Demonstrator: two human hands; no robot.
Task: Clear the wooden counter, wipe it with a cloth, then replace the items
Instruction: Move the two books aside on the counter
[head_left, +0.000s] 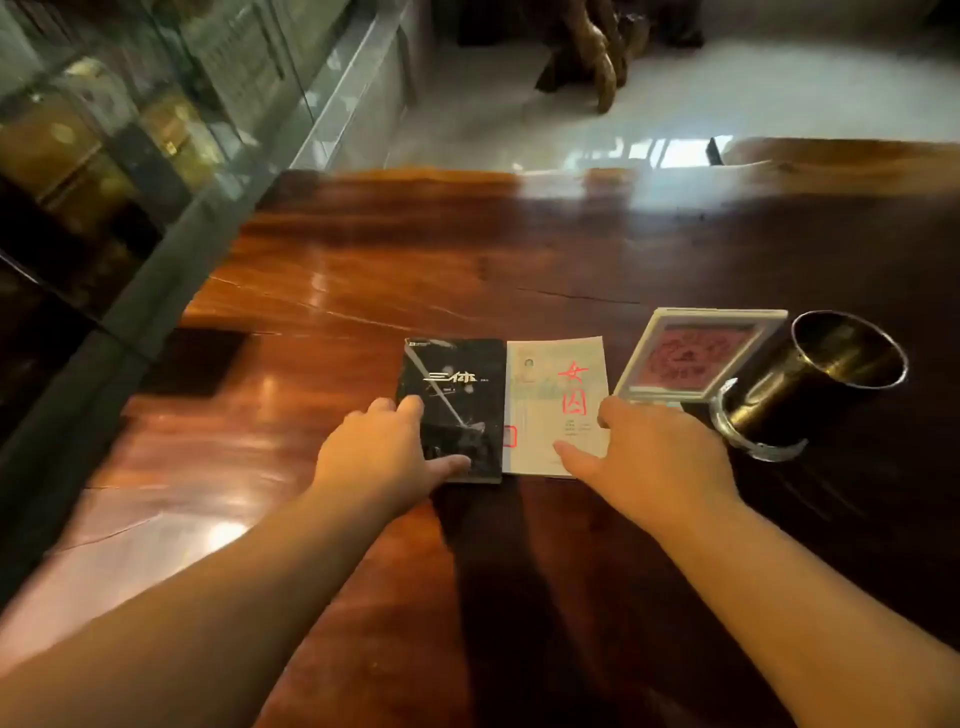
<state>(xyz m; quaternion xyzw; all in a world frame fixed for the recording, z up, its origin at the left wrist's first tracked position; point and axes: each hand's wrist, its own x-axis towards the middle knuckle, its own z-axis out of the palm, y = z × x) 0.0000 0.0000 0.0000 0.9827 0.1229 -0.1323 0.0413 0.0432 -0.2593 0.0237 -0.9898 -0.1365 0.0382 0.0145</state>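
Note:
Two books lie side by side on the glossy wooden counter (395, 270): a black book (460, 384) on the left and a white book with red characters (558, 384) on the right. My left hand (384, 452) rests on the black book's near left corner, fingers spread over its edge. My right hand (649, 452) lies on the white book's near right corner, thumb on the cover. To the right stands a tilted white-framed card with a red print (691, 358), and beside it a dark metal cup (810, 374) with a silvery band at its base.
A glass display cabinet (171, 130) runs along the counter's left edge. Beyond the far edge is a pale tiled floor (727, 88) with dark wooden furniture legs (597, 57). The counter's left and far parts show bare wood with reflections.

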